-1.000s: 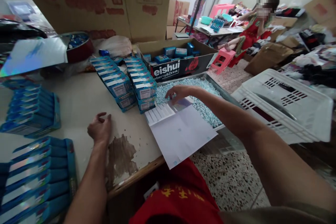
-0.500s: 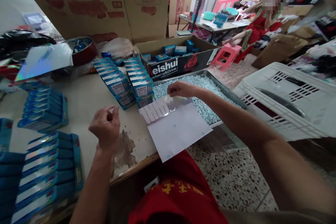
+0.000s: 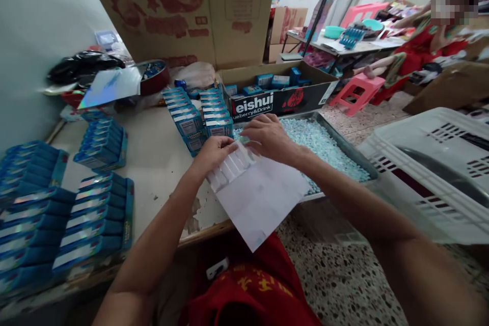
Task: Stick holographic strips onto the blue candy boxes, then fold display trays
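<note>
A clear plastic tray with several narrow compartments (image 3: 229, 167) lies at the upper edge of a white sheet (image 3: 263, 198), which overhangs the table's front edge. My left hand (image 3: 214, 154) is closed at the tray's upper left edge, thumb and fingers pinching it. Over the tray's upper right end, my right hand (image 3: 270, 136) is bent with its fingertips together. A pale greenish bit shows at those fingertips; the rest is hidden by the fingers. Just behind, a metal pan (image 3: 336, 135) holds many small pale blue pieces (image 3: 324, 150).
Two stacks of blue packs (image 3: 185, 122) stand behind my left hand. More blue packs (image 3: 95, 214) line the table's left side. A black printed carton (image 3: 282, 102) holds blue boxes. A white plastic crate (image 3: 431, 163) is at right; a person sits beyond, near a pink stool (image 3: 359, 91).
My left hand has moved right from the bare table onto the clear tray. My right hand has turned over the tray's upper end. The view has shifted left.
</note>
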The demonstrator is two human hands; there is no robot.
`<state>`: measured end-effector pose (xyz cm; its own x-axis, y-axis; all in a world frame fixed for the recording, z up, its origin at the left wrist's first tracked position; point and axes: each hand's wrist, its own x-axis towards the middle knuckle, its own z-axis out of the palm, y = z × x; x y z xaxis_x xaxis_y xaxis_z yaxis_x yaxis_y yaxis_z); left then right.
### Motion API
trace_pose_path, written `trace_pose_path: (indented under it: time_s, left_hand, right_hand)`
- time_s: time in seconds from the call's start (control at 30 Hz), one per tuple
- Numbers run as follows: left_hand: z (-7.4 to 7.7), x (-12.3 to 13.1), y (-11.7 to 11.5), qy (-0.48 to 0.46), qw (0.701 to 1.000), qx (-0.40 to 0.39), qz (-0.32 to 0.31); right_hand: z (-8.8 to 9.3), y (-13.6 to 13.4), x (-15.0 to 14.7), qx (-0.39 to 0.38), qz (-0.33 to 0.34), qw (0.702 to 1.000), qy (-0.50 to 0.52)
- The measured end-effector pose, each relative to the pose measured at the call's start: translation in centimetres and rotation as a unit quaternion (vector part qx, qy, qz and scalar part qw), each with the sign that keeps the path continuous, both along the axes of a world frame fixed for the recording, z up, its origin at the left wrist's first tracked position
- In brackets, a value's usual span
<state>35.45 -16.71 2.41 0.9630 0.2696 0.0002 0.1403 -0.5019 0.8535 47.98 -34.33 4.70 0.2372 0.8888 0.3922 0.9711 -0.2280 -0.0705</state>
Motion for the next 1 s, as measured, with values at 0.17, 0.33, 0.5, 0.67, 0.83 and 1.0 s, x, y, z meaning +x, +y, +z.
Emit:
trace_pose_path:
  time_s: [0.17, 0.33, 0.5, 0.67, 0.83, 1.0]
  left_hand:
    - [-1.3, -0.2, -0.2, 0.010, 0.999, -0.046, -0.003]
    - [-3.9, -0.3, -0.4, 0.049, 0.993, -0.101, -0.021]
    - [-5.8, -0.2, -0.7, 0.055, 0.993, -0.104, -0.022]
    - [-6.2, 0.0, -1.0, 0.046, 0.996, -0.061, -0.044]
    - [-7.1, 1.3, -1.3, 0.035, 0.997, 0.061, -0.016]
    - [-7.2, 1.9, -3.6, 0.046, 0.980, 0.190, 0.026]
  right_hand:
    - [-4.0, -0.2, -2.5, -0.009, -0.012, 0.995, -0.102]
    - [-7.8, -1.7, -3.6, -0.022, -0.006, 0.993, -0.112]
    - [-9.1, -3.6, -4.0, -0.008, -0.002, 0.996, -0.085]
    - [-8.3, -3.5, -3.4, -0.006, -0.019, 0.997, -0.072]
    - [-6.0, -3.9, -4.1, -0.042, -0.031, 0.995, -0.088]
    - [-0.9, -9.3, -9.0, 0.054, -0.039, 0.998, -0.015]
